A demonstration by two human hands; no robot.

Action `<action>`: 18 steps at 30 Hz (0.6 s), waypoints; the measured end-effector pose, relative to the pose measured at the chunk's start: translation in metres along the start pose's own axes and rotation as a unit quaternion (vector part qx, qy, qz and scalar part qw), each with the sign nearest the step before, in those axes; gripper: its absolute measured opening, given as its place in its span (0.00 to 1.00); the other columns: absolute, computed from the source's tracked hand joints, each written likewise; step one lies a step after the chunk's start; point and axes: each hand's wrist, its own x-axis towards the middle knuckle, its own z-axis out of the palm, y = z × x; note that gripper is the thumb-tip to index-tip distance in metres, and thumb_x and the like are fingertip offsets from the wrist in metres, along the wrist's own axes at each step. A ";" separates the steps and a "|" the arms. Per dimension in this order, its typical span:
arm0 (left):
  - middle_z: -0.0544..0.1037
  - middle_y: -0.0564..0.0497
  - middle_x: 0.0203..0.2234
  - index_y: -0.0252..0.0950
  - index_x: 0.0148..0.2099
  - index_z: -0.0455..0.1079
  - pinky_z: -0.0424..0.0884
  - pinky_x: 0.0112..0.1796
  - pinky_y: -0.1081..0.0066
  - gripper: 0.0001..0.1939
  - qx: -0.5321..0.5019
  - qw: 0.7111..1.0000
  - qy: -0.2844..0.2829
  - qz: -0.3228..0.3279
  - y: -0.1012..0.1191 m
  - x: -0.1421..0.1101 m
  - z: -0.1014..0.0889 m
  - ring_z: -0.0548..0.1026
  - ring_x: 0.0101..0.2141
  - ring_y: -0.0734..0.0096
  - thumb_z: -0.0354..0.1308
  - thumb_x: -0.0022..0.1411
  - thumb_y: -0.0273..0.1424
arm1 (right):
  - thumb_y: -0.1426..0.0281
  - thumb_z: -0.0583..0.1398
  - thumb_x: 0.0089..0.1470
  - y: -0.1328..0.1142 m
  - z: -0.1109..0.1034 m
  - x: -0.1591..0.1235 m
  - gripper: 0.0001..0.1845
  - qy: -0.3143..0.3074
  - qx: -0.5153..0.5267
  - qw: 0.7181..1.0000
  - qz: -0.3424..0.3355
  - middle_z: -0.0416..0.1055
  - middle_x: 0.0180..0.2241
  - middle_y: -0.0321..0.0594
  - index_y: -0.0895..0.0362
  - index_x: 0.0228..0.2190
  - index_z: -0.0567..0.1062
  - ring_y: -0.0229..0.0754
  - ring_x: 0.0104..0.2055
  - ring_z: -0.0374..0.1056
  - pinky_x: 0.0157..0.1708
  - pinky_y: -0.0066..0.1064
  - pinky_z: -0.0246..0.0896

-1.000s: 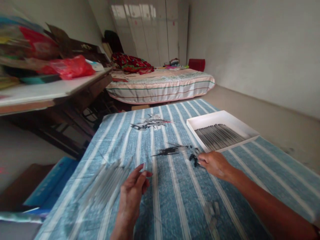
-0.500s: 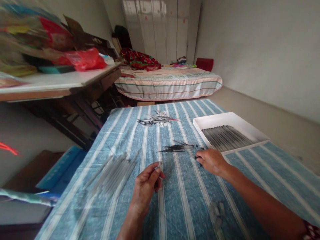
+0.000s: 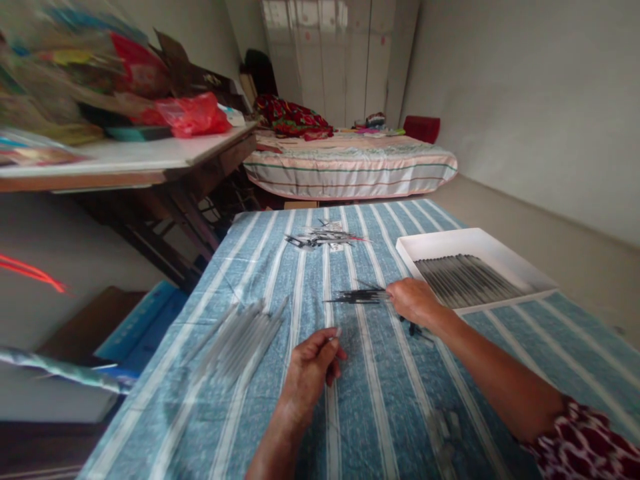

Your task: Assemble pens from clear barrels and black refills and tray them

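My left hand (image 3: 315,363) is closed in a pinch around a pale grey tube (image 3: 339,331); only its tip shows past the fingers. At the right end of a bundle of thin black pen refills (image 3: 357,296), my right hand (image 3: 413,301) has its fingers drawn together. Whatever is between those fingertips is hidden. Small black pieces (image 3: 413,327) lie on the cloth just below the right hand. Left of my left hand, several translucent grey tubes (image 3: 240,340) lie side by side, slanted.
A white box (image 3: 480,235) holds a row of dark, slim pens (image 3: 467,279). Farther back lies a loose heap of black and grey parts (image 3: 325,237). Small clear pieces (image 3: 445,427) rest near the front. A side table (image 3: 200,150) with bags stands left; a bed (image 3: 350,167) is beyond.
My right hand has shifted from the small black pieces up and left to the end of the refill bundle. My left hand keeps its pinch. The whole view has swung slightly left.
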 end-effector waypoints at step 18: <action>0.73 0.53 0.20 0.31 0.40 0.69 0.57 0.16 0.76 0.14 0.026 0.999 -0.027 -0.009 -0.006 -0.002 0.002 0.65 0.15 0.78 0.57 0.52 0.34 | 0.81 0.53 0.50 -0.022 0.011 0.001 0.13 -0.011 -0.079 0.986 -0.146 0.77 0.28 0.54 0.65 0.25 0.78 0.48 0.33 0.74 0.30 0.29 0.62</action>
